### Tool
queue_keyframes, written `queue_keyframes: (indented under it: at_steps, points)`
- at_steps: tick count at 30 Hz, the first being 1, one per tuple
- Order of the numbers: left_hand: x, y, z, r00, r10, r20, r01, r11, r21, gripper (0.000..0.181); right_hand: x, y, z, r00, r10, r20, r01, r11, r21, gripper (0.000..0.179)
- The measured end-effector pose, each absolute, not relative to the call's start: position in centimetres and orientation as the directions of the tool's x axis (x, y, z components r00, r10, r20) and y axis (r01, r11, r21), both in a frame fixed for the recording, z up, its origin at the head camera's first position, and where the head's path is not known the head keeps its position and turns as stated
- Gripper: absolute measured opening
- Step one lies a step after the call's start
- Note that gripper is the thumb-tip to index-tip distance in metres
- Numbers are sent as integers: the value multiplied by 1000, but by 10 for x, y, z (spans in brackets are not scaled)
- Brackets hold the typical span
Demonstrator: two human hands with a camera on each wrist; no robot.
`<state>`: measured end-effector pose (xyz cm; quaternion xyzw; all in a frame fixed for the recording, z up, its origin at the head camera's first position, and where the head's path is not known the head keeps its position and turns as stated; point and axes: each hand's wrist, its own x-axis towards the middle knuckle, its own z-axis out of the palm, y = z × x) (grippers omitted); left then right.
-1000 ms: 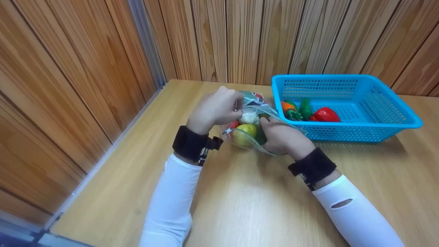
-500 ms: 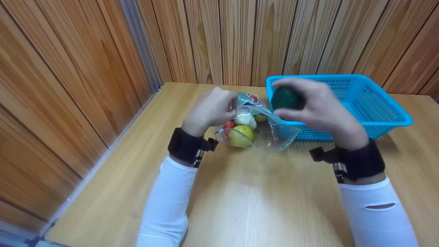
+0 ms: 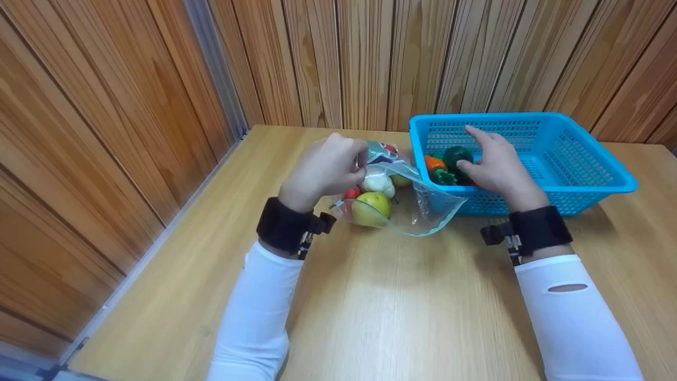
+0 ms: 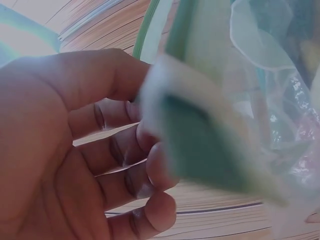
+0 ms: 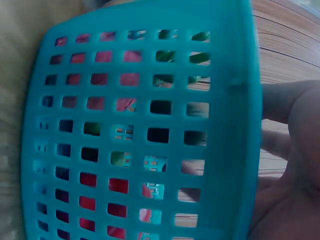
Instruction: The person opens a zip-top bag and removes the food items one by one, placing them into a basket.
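Note:
My left hand [image 3: 330, 166] pinches the edge of a clear zip bag [image 3: 431, 214] that lies open on the table. The left wrist view shows the thumb and finger on the bag's green-edged plastic [image 4: 200, 140]. Inside the bag are a yellow-green round fruit [image 3: 372, 208], a white garlic-like bulb [image 3: 378, 181] and a red piece [image 3: 351, 193]. My right hand [image 3: 497, 163] is over the blue basket [image 3: 597, 182], fingers spread, holding nothing. Beside its thumb sits a dark green round vegetable [image 3: 458, 156] in the basket. In the right wrist view the basket wall [image 5: 232, 125] partly hides the right hand [image 5: 295, 150].
An orange vegetable [image 3: 433, 163] with a green top lies at the basket's left end. Red and green pieces show through the basket holes in the right wrist view. A wood-panelled wall [image 3: 365, 63] stands behind the table [image 3: 391, 307], another at the left.
The right hand took the dark green vegetable out of the bag, carried it right to the basket and let it go there. The left hand keeps its hold on the bag.

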<state>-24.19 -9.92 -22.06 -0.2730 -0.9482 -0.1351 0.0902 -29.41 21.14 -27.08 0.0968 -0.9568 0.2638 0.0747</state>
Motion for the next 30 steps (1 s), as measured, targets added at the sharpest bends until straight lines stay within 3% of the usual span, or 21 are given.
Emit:
queue_keyframes:
  at_steps: [2,4,6,8,9,11,14,17,19,23,28,30]
  points:
    - [-241,-99,-219,-836,492,242,541,813,215,9,-289,207,-266,-957,-139,254,-251,835,-489,65]
    - [-241,-99,-219,-838,491,239,539,812,222,9,-282,198,-260,-904,-140,404,-346,795,-498,51]
    - [-241,-99,-218,-839,489,237,538,812,228,8,-273,188,-254,-784,-175,595,-510,729,-457,32]
    - [-241,-98,-217,-840,488,237,536,812,231,8,-264,176,-248,-625,-247,741,-682,635,-363,20]
    - [-242,-98,-218,-840,488,237,536,811,233,8,-259,170,-246,-551,-294,781,-754,576,-315,21]
    - [-243,-97,-218,-841,487,235,535,811,237,8,-247,159,-241,-501,-437,747,-837,463,-291,25]
    - [-244,-97,-218,-841,485,240,535,812,234,8,-233,140,-240,-581,-650,491,-811,412,-415,28]
    - [-245,-98,-219,-835,489,253,540,816,207,9,-230,119,-252,-674,-713,195,-703,538,-465,29]
    - [-244,-98,-221,-828,498,259,549,814,189,10,-234,105,-269,-703,-703,111,-669,601,-436,32]
    - [-242,-99,-225,-815,513,269,564,809,165,13,-246,88,-308,-733,-676,78,-645,654,-395,41]
    - [-241,-103,-225,-815,508,277,561,813,158,13,-255,81,-332,-872,-480,-93,-291,663,-689,56]
    - [-242,-104,-225,-813,512,278,564,810,161,12,-257,82,-333,-906,-395,-153,-156,646,-747,61]
